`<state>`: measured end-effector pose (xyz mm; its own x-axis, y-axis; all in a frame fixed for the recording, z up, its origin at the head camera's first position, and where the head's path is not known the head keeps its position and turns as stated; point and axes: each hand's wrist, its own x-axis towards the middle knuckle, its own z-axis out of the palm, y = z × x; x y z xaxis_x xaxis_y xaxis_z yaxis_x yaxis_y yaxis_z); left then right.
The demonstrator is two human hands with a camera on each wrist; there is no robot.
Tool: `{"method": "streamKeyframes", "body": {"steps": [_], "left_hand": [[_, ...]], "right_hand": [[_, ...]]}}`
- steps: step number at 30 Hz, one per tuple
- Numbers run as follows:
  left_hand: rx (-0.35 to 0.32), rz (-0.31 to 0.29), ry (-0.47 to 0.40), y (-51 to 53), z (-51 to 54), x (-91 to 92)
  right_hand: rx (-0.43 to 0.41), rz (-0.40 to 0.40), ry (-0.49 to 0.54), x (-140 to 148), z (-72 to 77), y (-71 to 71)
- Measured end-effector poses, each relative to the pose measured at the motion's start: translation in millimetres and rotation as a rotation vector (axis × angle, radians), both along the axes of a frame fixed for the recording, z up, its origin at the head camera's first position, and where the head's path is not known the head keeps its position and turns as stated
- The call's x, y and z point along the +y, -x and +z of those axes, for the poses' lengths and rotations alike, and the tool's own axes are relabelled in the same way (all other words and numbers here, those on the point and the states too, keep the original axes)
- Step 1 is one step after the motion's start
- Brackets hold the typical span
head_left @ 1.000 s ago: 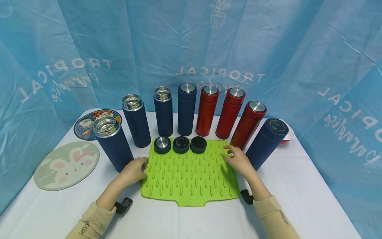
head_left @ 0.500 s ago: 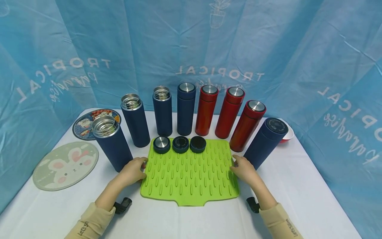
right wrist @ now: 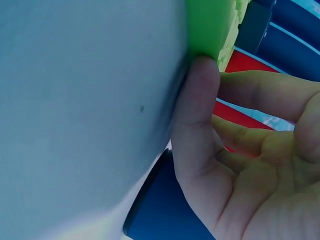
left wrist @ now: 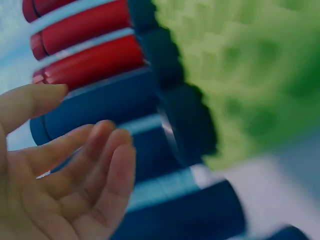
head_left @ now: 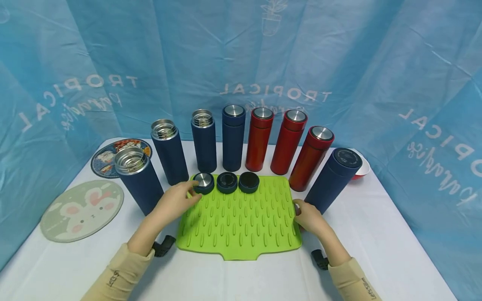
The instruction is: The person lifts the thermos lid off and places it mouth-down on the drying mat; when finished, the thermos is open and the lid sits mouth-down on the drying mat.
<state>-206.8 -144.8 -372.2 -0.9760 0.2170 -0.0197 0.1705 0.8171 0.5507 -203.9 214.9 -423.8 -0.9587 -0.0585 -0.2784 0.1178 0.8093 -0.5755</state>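
Observation:
My left hand reaches over the left edge of the green ridged mat, fingers loosely bent beside a navy lid with a silver top. In the left wrist view, nothing lies between its thumb and fingers. Two more navy lids, a middle one and a right one, stand in line on the mat. My right hand rests at the mat's right edge, relaxed, a fingertip against the mat in the right wrist view. Three lidless navy thermos flasks, front, middle and back, stand at left.
A lidded navy flask stands at the back beside several red flasks. Another lidded navy flask stands close to my right hand. Two flat mats, rabbit and patterned, lie left. A white-and-red bowl is behind, right.
My right hand has drawn back from over the mat to its right edge. My left hand has left the mat's left edge and moved forward and right, to the silver-topped lid.

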Motion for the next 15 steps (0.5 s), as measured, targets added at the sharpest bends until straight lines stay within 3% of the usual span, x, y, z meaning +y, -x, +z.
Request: {"method": "streamKeyframes", "body": {"steps": [2,6,11,15], "left_hand": [[0.054,-0.029,-0.059,7.1,9.0,12.0],[0.099,-0.034,-0.179,24.6,20.7,34.6],[0.121,-0.002,-0.293,53.0,23.5,58.4],[0.134,0.021,-0.333,71.5,23.0,75.6]], "right_hand": [[-0.004,-0.005,0.002,0.6,-0.5,-0.2],[-0.006,-0.002,0.003,1.0,-1.4,-0.4],[-0.009,-0.001,0.010,0.8,-2.3,0.2],[-0.014,-0.005,0.013,0.9,-2.8,0.6]]}}
